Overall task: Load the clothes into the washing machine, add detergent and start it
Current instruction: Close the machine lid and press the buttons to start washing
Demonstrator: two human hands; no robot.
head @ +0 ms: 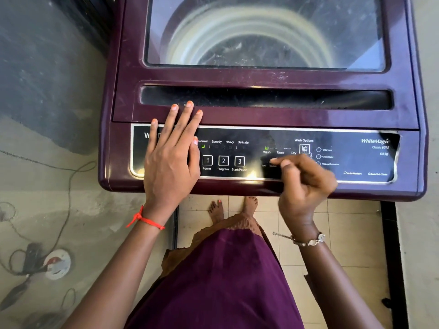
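- Facing the person front-on, the washing machine (261, 78) is a dark maroon top-loader standing on the floor, with its long side running left to right.
- Its lid (399, 55) is down. The drum (249, 34) shows through the lid's window only as blurred pale rings, so what lies inside cannot be made out.
- A dark handle slot (261, 98) runs along the lid's front edge. The black control panel (344, 160) lies along the machine's front edge.
- The left hand (169, 160) lies flat on the left end of the panel. Its grip is wide, with fingers straight and spread, and it holds nothing. The fingertips reach onto the lid just below the slot.
- The right hand (306, 186) is over the middle of the panel. Its grip is closed and empty, with fingers curled in. The forefinger (275, 160) points left under the Wash and Rinse labels.
- This hand is smeared by motion, so whether the fingertip touches the panel cannot be told.
- The Power button (207, 160), Program button (223, 161) and Start/Pause button (239, 161) sit between the two hands. Small green lights show under Normal and above Wash.
- The left hand covers most of the brand word at the panel's left end. The machine's back is cut off at the top.
- Bare feet (216, 210) stand on pale floor tiles (344, 222) at the machine's front edge.
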